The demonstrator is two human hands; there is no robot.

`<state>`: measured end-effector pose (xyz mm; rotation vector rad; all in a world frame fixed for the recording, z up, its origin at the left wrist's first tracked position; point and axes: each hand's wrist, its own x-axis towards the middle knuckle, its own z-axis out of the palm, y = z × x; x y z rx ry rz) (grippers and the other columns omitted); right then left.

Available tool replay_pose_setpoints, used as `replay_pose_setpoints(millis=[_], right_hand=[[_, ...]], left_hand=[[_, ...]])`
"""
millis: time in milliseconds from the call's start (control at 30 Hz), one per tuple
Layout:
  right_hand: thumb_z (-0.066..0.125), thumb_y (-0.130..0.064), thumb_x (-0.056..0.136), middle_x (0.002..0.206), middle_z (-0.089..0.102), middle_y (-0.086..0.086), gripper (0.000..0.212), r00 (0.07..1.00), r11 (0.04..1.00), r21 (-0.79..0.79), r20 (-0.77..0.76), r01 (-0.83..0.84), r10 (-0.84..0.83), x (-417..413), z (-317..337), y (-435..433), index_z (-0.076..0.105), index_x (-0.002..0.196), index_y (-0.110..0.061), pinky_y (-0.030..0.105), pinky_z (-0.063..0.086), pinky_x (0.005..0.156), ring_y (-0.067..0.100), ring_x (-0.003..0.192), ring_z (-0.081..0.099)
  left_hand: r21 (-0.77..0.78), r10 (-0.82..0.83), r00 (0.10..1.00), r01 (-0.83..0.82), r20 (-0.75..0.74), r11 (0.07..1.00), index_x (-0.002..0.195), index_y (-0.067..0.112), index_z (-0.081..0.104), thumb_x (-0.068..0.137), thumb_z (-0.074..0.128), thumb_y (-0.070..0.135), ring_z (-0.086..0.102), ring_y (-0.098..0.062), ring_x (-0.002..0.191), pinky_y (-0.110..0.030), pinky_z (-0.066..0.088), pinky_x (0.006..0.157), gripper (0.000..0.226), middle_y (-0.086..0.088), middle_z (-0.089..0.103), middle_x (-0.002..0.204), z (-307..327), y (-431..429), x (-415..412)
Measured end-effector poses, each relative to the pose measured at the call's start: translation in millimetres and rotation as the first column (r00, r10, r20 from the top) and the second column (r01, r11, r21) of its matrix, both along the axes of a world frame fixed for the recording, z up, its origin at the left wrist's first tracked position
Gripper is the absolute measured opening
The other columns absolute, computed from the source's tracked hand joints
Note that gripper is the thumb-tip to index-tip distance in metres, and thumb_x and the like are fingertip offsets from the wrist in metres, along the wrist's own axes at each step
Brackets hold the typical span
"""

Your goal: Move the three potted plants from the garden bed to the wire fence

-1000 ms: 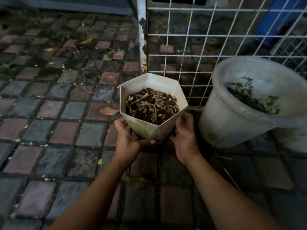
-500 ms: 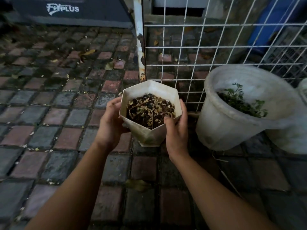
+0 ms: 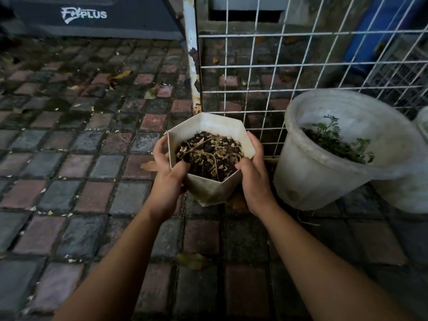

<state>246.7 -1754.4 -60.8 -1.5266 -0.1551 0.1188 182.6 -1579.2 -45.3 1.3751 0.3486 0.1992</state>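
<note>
A white hexagonal pot (image 3: 209, 188) with dark soil and dried stems stands on the brick paving right in front of the white wire fence (image 3: 273, 66). My left hand (image 3: 168, 172) grips its left rim, thumb over the edge. My right hand (image 3: 253, 174) clasps its right rim the same way. To the right, a large round white pot (image 3: 310, 172) with a small green plant leans against the fence. The edge of another white pot (image 3: 422, 122) shows at the far right.
Wet red and grey brick paving (image 3: 69, 170) spreads to the left and toward me, with scattered dry leaves. A rusty white fence post (image 3: 192, 56) rises behind the hexagonal pot. A dark base marked with white lettering (image 3: 92, 17) sits at the back left.
My hands slid from the pot's lower sides up to its rim. The view lifted and shows more of the fence and the dark base.
</note>
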Motion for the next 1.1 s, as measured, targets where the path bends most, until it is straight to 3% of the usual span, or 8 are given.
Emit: replay_pose_setpoints(millis=[167, 300, 433, 600, 700, 800, 967, 1100], right_hand=[[0.043, -0.020, 0.080, 0.126, 0.055, -0.018, 0.066, 0.994, 0.992, -0.078, -0.046, -0.102, 0.099, 24, 11, -5, 0.043, 0.143, -0.040, 0.014, 0.050, 0.081, -0.010, 0.101, 0.059], [0.039, -0.024, 0.081, 0.123, 0.059, -0.008, 0.067, 0.997, 0.992, -0.108, -0.046, -0.060, 0.055, 40, 15, -4, 0.045, 0.147, -0.028, 0.013, 0.051, 0.071, -0.003, 0.097, 0.061], [0.037, -0.027, 0.085, 0.131, 0.059, 0.010, 0.060, 0.997, 0.998, -0.061, -0.072, -0.001, -0.004, 45, 20, -4, 0.048, 0.144, -0.024, 0.037, 0.055, 0.085, 0.024, 0.115, 0.061], [0.050, -0.026, 0.087, 0.134, 0.060, -0.003, 0.059, 0.974, 0.974, -0.013, 0.031, 0.227, -0.227, 0, 18, 5, 0.047, 0.146, -0.024, 0.029, 0.050, 0.090, 0.008, 0.116, 0.060], [0.054, -0.018, 0.084, 0.154, 0.047, 0.010, 0.073, 0.958, 0.962, -0.006, 0.095, 0.271, -0.270, -32, 14, 23, 0.036, 0.154, -0.021, 0.043, 0.046, 0.112, 0.023, 0.139, 0.049], [0.051, -0.018, 0.084, 0.156, 0.046, 0.010, 0.074, 0.958, 0.961, -0.019, 0.094, 0.275, -0.272, -29, 16, 26, 0.035, 0.156, -0.020, 0.049, 0.044, 0.115, 0.026, 0.140, 0.048], [0.046, -0.022, 0.083, 0.151, 0.053, 0.004, 0.071, 0.970, 0.969, -0.082, 0.091, 0.234, -0.227, -15, 18, 15, 0.038, 0.154, -0.026, 0.036, 0.050, 0.104, 0.024, 0.129, 0.057], [0.044, -0.022, 0.084, 0.151, 0.051, 0.003, 0.070, 0.979, 0.977, -0.092, 0.074, 0.195, -0.188, -8, 19, 5, 0.039, 0.154, -0.030, 0.010, 0.048, 0.095, 0.017, 0.127, 0.055]], left_hand=[[0.153, 0.005, 0.999, 0.000, -0.032, 0.988, 0.154, 0.065, 0.006, 0.076, 0.070, 0.039, 0.046, -0.034, 0.145, -0.066, 0.043, 0.114, 0.104, -0.001, 0.034, 0.164, -2, -7, -7], [0.225, 0.016, 0.999, -0.004, -0.051, 0.974, 0.147, 0.061, 0.012, 0.060, 0.081, 0.063, 0.037, -0.033, 0.148, -0.066, 0.044, 0.113, 0.110, 0.001, 0.023, 0.163, 0, -13, -4], [0.147, -0.014, 1.000, 0.018, -0.025, 0.989, 0.138, 0.054, 0.017, 0.058, 0.085, 0.056, 0.040, -0.032, 0.148, -0.069, 0.047, 0.110, 0.105, -0.003, 0.023, 0.161, -5, -12, -4], [0.099, -0.032, 0.999, 0.029, 0.027, 0.995, 0.121, 0.055, 0.027, 0.066, 0.087, 0.045, 0.060, -0.033, 0.133, -0.066, 0.057, 0.098, 0.082, -0.007, 0.048, 0.145, -6, -11, -2], [0.104, -0.005, 0.998, -0.001, 0.058, 0.995, 0.117, 0.055, 0.028, 0.069, 0.089, 0.043, 0.063, -0.032, 0.131, -0.065, 0.058, 0.098, 0.079, -0.008, 0.050, 0.144, -6, -13, -1], [0.186, 0.022, 0.997, -0.035, 0.074, 0.982, 0.124, 0.046, 0.021, 0.072, 0.085, 0.047, 0.060, -0.035, 0.134, -0.067, 0.054, 0.102, 0.082, -0.016, 0.046, 0.148, -5, -16, 2], [0.215, -0.029, 0.998, 0.015, 0.061, 0.976, 0.131, 0.042, 0.015, 0.071, 0.083, 0.050, 0.057, -0.034, 0.136, -0.066, 0.053, 0.104, 0.091, -0.015, 0.043, 0.151, -7, -18, 0], [0.192, -0.051, 0.996, 0.035, 0.075, 0.981, 0.131, 0.043, 0.017, 0.070, 0.084, 0.048, 0.057, -0.033, 0.137, -0.065, 0.055, 0.103, 0.091, -0.012, 0.045, 0.151, -9, -22, -8]])
